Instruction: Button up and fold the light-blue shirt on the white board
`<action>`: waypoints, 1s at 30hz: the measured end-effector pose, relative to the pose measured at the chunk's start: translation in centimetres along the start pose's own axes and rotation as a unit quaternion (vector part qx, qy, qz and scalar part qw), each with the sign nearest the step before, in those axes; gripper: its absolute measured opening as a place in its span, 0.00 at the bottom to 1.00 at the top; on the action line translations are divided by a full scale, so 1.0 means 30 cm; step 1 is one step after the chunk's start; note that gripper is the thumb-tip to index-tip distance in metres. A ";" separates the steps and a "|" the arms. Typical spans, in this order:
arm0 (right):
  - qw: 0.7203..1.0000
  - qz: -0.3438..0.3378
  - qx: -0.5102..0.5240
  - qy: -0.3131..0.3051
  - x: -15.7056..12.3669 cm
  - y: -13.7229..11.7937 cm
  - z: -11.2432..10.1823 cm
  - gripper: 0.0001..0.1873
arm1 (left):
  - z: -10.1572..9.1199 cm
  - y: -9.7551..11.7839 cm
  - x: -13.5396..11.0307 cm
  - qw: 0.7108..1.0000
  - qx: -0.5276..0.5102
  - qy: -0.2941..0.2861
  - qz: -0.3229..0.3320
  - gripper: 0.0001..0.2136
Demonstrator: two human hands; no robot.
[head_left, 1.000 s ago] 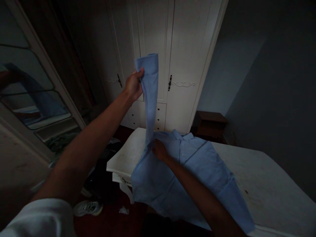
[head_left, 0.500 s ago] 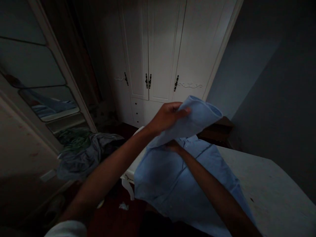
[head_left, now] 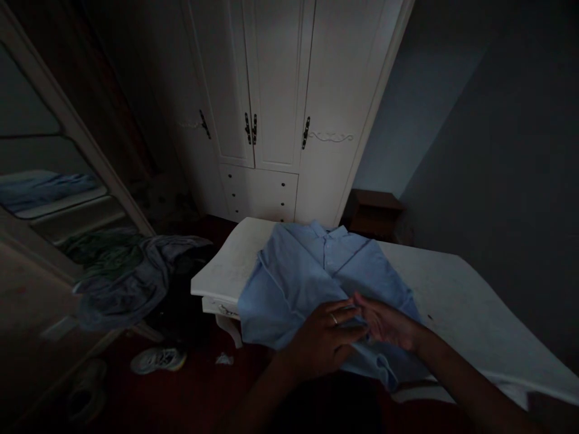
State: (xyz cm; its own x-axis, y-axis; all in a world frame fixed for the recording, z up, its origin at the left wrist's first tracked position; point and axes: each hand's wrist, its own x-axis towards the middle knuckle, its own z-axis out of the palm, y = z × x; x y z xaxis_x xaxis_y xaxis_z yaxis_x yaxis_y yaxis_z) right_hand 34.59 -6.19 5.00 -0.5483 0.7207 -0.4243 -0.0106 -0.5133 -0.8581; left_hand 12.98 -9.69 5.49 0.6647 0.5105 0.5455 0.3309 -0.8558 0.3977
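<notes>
A light blue button shirt (head_left: 316,271) lies front up on the corner of a white table (head_left: 230,265), its hem hanging over the near edge. Its left sleeve is folded across the body. My left hand (head_left: 323,340) rests on the lower part of the shirt, fingers curled on the sleeve cloth, a ring on one finger. My right hand (head_left: 384,322) lies beside it, fingers together and touching the same fold of cloth. Both hands meet near the shirt's lower middle.
A white wardrobe (head_left: 280,108) with drawers stands behind the table. A heap of grey and green clothes (head_left: 131,271) lies at the left by a mirror frame (head_left: 67,138). A pale shoe (head_left: 158,360) lies on the dark red floor. A brown nightstand (head_left: 373,214) stands at the back right.
My left hand brought the raised sleeve down and across the shirt body. Both hands moved toward the near, lower part of the shirt. The sleeve now lies flat.
</notes>
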 end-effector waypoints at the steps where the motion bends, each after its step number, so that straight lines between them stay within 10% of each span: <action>1: 1.000 0.004 0.023 0.016 -0.008 0.014 0.018 0.20 | 0.008 -0.003 -0.023 1.000 0.012 -0.015 -0.005 0.15; 6: 0.993 -0.051 0.055 0.092 0.006 0.028 0.044 0.29 | -0.008 -0.061 -0.155 0.994 0.077 -0.054 -0.053 0.28; 16: 0.982 -0.099 -0.039 0.153 0.012 0.034 -0.046 0.29 | -0.155 -0.354 -0.363 0.917 0.227 0.135 -0.299 0.23; 30: 0.892 -0.145 -0.337 0.264 -0.056 0.196 -0.002 0.40 | -0.214 -0.553 -0.160 0.837 0.260 0.037 -0.481 0.24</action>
State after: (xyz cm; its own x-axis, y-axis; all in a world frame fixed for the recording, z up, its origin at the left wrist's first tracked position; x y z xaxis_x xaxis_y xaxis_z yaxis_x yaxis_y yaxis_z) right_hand 35.50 -10.39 0.64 -0.1316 0.9881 -0.0799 0.5141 -0.0009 -0.8578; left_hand -0.01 2.58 1.02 -0.1130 0.9713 0.2092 0.9485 0.0427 0.3140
